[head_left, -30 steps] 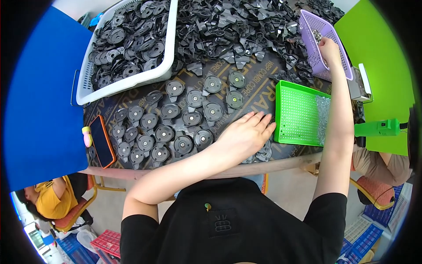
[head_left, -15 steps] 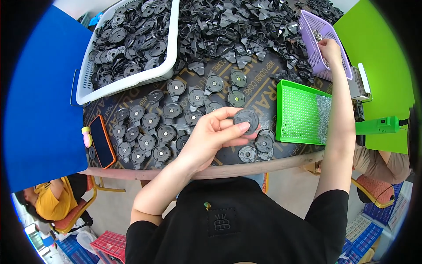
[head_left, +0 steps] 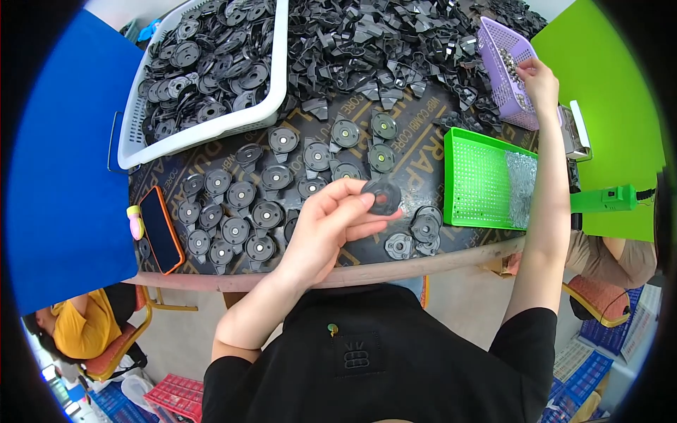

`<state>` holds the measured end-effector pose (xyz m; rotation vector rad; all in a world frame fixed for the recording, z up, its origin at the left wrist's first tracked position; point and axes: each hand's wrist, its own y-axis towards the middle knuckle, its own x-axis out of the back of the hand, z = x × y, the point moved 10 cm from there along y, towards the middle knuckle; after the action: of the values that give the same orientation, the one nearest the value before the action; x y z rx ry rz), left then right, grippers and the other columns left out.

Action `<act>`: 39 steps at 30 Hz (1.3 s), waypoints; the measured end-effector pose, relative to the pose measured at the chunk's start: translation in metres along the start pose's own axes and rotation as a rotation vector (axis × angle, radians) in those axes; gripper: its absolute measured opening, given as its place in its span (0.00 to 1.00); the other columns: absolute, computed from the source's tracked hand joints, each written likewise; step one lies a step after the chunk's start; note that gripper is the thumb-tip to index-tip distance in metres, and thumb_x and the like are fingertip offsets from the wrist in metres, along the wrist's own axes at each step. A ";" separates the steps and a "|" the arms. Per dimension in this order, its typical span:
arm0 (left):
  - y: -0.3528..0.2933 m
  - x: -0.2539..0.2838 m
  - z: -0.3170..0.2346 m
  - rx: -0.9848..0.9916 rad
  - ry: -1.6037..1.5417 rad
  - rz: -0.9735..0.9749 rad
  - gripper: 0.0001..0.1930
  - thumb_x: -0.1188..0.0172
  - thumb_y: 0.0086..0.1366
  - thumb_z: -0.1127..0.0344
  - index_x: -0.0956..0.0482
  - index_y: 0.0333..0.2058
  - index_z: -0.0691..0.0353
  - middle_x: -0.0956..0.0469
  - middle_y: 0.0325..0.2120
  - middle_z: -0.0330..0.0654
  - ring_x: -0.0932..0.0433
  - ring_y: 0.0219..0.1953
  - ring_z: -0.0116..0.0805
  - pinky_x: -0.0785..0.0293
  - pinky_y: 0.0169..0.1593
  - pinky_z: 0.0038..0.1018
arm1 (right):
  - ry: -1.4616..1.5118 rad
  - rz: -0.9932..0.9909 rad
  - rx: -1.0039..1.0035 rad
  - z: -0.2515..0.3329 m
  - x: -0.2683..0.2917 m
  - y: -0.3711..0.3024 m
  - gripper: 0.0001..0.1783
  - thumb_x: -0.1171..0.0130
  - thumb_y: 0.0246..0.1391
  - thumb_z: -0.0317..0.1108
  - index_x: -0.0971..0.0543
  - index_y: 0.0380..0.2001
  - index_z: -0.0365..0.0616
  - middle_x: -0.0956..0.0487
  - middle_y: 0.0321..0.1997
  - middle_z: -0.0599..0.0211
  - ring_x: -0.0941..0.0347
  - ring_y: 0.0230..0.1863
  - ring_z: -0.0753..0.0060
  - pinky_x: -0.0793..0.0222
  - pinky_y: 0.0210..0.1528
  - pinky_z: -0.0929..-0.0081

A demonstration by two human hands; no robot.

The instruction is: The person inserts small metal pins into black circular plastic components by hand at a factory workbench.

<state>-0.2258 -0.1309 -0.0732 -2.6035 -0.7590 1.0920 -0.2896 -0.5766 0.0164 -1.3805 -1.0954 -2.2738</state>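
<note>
My left hand [head_left: 326, 229] pinches a round black plastic disc [head_left: 385, 192] with a hole at its middle, held up over the table's near side. At the far right, my right hand [head_left: 541, 87] is over a purple basket [head_left: 499, 83] with small shiny metal parts [head_left: 509, 65] in it. Its thumb and fingertips are closed together; whatever is between them is too small to make out. Left of my left hand lie several black disc assemblies [head_left: 235, 229] with metal centres, in loose rows. To its right are a few loose discs [head_left: 425, 227] near the table edge.
A white basket [head_left: 279, 67] full of black discs stands far left. Black angular plastic parts [head_left: 381, 42] heap along the back. A green tray [head_left: 479, 185] holds small silvery pieces beneath my right forearm. An orange-edged phone [head_left: 161, 229] lies left, between blue [head_left: 70, 155] and green [head_left: 599, 84] panels.
My left hand has drawn slightly left and turned the disc, so its hole shows. My right hand has lifted a little within the purple basket, and its fingertips are now in sight.
</note>
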 end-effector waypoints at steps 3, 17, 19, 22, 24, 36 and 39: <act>-0.003 0.005 0.000 -0.025 0.062 -0.027 0.15 0.49 0.66 0.68 0.31 0.49 0.65 0.23 0.45 0.49 0.22 0.48 0.44 0.25 0.49 0.27 | 0.012 -0.069 -0.080 0.018 0.033 -0.021 0.10 0.34 0.46 0.35 0.19 0.32 0.44 0.17 0.28 0.62 0.21 0.30 0.70 0.29 0.34 0.75; -0.007 0.005 0.003 -0.039 -0.284 0.017 0.15 0.52 0.69 0.64 0.31 0.49 0.67 0.24 0.45 0.44 0.22 0.46 0.34 0.26 0.53 0.32 | 0.621 0.177 0.637 0.270 0.061 -0.242 0.11 0.33 0.37 0.28 0.19 0.30 0.43 0.23 0.49 0.62 0.28 0.43 0.59 0.30 0.42 0.69; -0.008 0.009 0.006 -0.024 -0.227 -0.008 0.15 0.54 0.70 0.63 0.32 0.49 0.68 0.24 0.44 0.45 0.22 0.45 0.35 0.27 0.54 0.33 | 0.675 0.179 0.636 0.272 0.061 -0.243 0.11 0.33 0.38 0.30 0.19 0.30 0.44 0.22 0.48 0.63 0.27 0.41 0.60 0.31 0.41 0.70; -0.014 0.014 0.001 -0.058 -0.205 -0.055 0.15 0.54 0.70 0.63 0.32 0.50 0.67 0.24 0.45 0.47 0.22 0.47 0.37 0.27 0.54 0.32 | 0.836 0.245 0.470 0.260 0.052 -0.230 0.13 0.31 0.38 0.24 0.21 0.31 0.39 0.24 0.46 0.59 0.27 0.44 0.61 0.31 0.43 0.70; -0.018 0.020 -0.005 -0.082 -0.143 -0.080 0.15 0.54 0.71 0.63 0.33 0.51 0.67 0.24 0.45 0.48 0.23 0.49 0.40 0.27 0.53 0.31 | 0.571 0.276 0.548 0.264 0.035 -0.221 0.16 0.32 0.41 0.28 0.22 0.37 0.43 0.26 0.40 0.64 0.29 0.42 0.62 0.32 0.42 0.68; -0.039 0.043 -0.011 -0.120 -0.126 -0.147 0.16 0.58 0.72 0.64 0.34 0.52 0.68 0.25 0.46 0.51 0.24 0.49 0.45 0.25 0.51 0.30 | 0.410 0.472 0.517 0.264 -0.013 -0.239 0.28 0.32 0.39 0.33 0.24 0.49 0.50 0.28 0.41 0.64 0.28 0.43 0.61 0.30 0.44 0.67; -0.039 0.042 -0.012 -0.137 -0.118 -0.139 0.16 0.58 0.72 0.65 0.34 0.52 0.69 0.25 0.46 0.51 0.23 0.49 0.45 0.25 0.51 0.30 | 0.440 0.505 0.506 0.265 -0.013 -0.242 0.25 0.33 0.42 0.35 0.23 0.48 0.48 0.29 0.42 0.62 0.30 0.44 0.58 0.30 0.45 0.67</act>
<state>-0.2071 -0.0751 -0.0748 -2.5667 -1.0594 1.1988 -0.2486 -0.2244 -0.0376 -0.7877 -0.9440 -1.6663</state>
